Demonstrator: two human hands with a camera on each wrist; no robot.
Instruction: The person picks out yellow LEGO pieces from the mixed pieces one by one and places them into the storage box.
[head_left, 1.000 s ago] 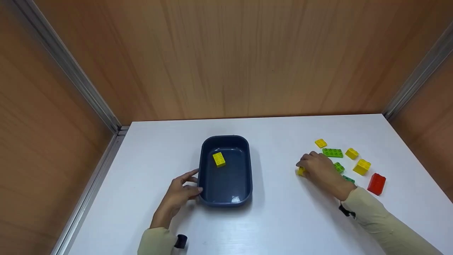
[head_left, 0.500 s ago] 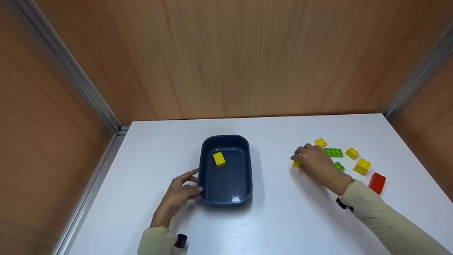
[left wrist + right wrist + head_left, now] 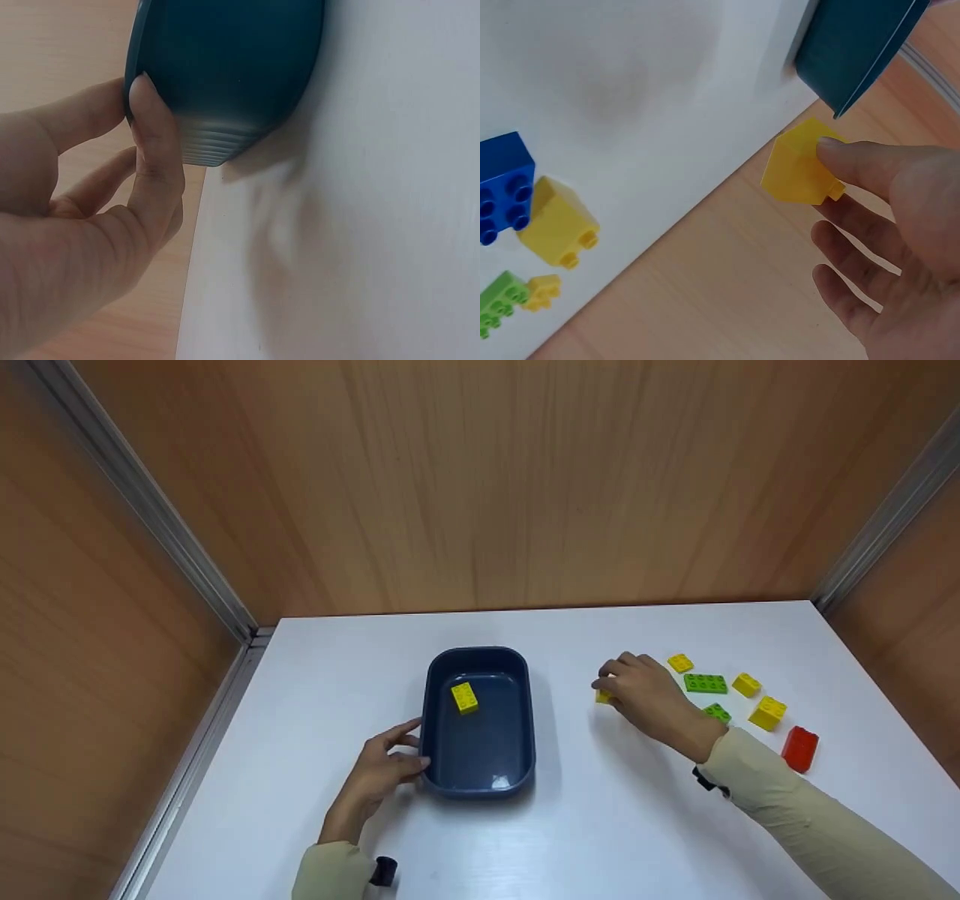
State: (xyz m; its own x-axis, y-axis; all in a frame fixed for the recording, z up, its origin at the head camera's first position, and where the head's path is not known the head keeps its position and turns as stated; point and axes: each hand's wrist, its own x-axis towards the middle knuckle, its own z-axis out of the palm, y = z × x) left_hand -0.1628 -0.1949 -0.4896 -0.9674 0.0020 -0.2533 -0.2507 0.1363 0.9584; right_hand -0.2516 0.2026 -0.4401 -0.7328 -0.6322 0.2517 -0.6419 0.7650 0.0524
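My right hand [image 3: 649, 697] pinches a yellow toy brick [image 3: 799, 165] between thumb and forefinger, raised over the right half of the table. Its other fingers extend beneath, as the right wrist view shows. In the head view only a small part of the brick shows past the fingertips. A dark blue rectangular bin [image 3: 480, 793] stands left of that hand, with another yellow brick [image 3: 464, 698] lying inside. My left hand [image 3: 379, 769] touches the bin's left side, its forefinger and thumb resting against the wall near the rim.
Loose toy bricks lie at the right: a red one [image 3: 800, 749], yellow ones [image 3: 767, 713] and green ones [image 3: 705, 683]. A blue brick [image 3: 506, 184] beside a yellow one [image 3: 559, 225] shows only in the right wrist view. Wooden panels [image 3: 525, 487] enclose the white table [image 3: 360, 667].
My right hand has moved left and slightly toward the back with the yellow brick, nearer the bin. The left hand and the bin have stayed in place.
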